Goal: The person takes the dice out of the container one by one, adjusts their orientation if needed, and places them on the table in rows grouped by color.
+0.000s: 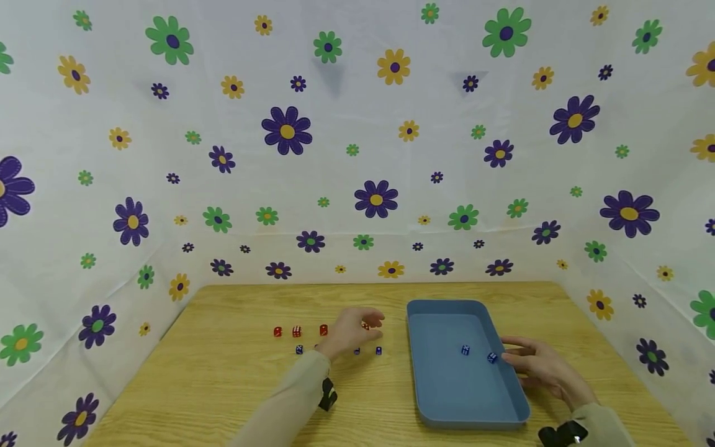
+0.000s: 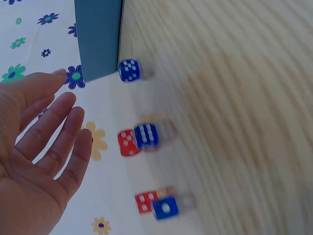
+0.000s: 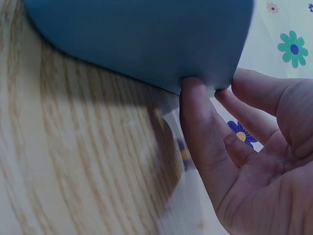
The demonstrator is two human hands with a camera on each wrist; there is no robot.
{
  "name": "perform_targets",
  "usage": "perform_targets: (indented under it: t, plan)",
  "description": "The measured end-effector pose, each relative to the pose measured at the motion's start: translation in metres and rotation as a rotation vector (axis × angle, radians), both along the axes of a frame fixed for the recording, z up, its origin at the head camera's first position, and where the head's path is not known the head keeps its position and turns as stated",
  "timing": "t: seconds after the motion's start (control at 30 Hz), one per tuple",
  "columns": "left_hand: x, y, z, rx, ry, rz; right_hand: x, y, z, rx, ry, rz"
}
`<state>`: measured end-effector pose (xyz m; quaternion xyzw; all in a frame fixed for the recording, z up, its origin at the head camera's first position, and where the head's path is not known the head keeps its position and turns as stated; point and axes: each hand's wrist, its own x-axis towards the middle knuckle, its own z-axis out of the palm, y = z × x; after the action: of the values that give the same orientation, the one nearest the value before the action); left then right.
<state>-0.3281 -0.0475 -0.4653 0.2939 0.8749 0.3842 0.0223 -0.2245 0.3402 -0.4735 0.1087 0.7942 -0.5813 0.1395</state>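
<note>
My left hand [image 1: 350,330] hovers over the rows of dice, its fingers loosely bent and apart. In the left wrist view nothing is between them. A red die [image 1: 365,326] shows through the gap between thumb and fingers. Near that hand lie blue dice [image 1: 378,351], and more red dice [image 1: 296,331] are to its left; hand and sleeve partly cover the rows. At the right, my right hand [image 1: 544,366] touches the outer wall of a blue tray [image 1: 468,417] with extended fingertips [image 3: 194,88]. Inside the tray sit two blue dice [image 1: 465,350].
The wooden table [image 1: 184,379] is enclosed at the back and sides by white cloth [image 1: 357,174] with printed flowers. Dark bands [image 1: 328,395] are on both wrists. The tray's raised wall [image 2: 100,36] stands beyond the dice in the left wrist view.
</note>
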Motion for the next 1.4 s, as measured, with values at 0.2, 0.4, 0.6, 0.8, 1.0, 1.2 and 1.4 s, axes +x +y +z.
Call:
perform_targets:
  t: [0.2, 0.4, 0.6, 0.8, 1.0, 1.2, 1.4]
  plan:
    - [-0.002, 0.025, 0.008, -0.044, 0.041, -0.044, -0.002, 0.001, -0.001, -0.005, -0.004, -0.009]
    - [0.001, 0.05, 0.015, -0.045, 0.004, -0.067, -0.001, 0.001, -0.001, -0.013, -0.008, -0.013]
    - [0.002, 0.081, 0.023, -0.075, 0.025, -0.123, -0.001, 0.002, 0.0, -0.022, 0.002, 0.0]
    - [0.008, 0.112, 0.03, -0.072, -0.006, -0.132, 0.0, 0.001, 0.0, -0.017, -0.003, -0.001]
    - [0.014, 0.141, 0.035, -0.01, -0.063, -0.16, 0.002, 0.002, 0.0, -0.042, 0.009, 0.034]
    - [0.017, 0.168, 0.026, 0.031, -0.124, -0.096, 0.002, 0.002, -0.002, -0.058, 0.007, 0.017]
    - [0.018, 0.184, 0.011, 0.027, -0.207, 0.026, 0.002, 0.003, -0.001, -0.064, 0.016, 0.025]
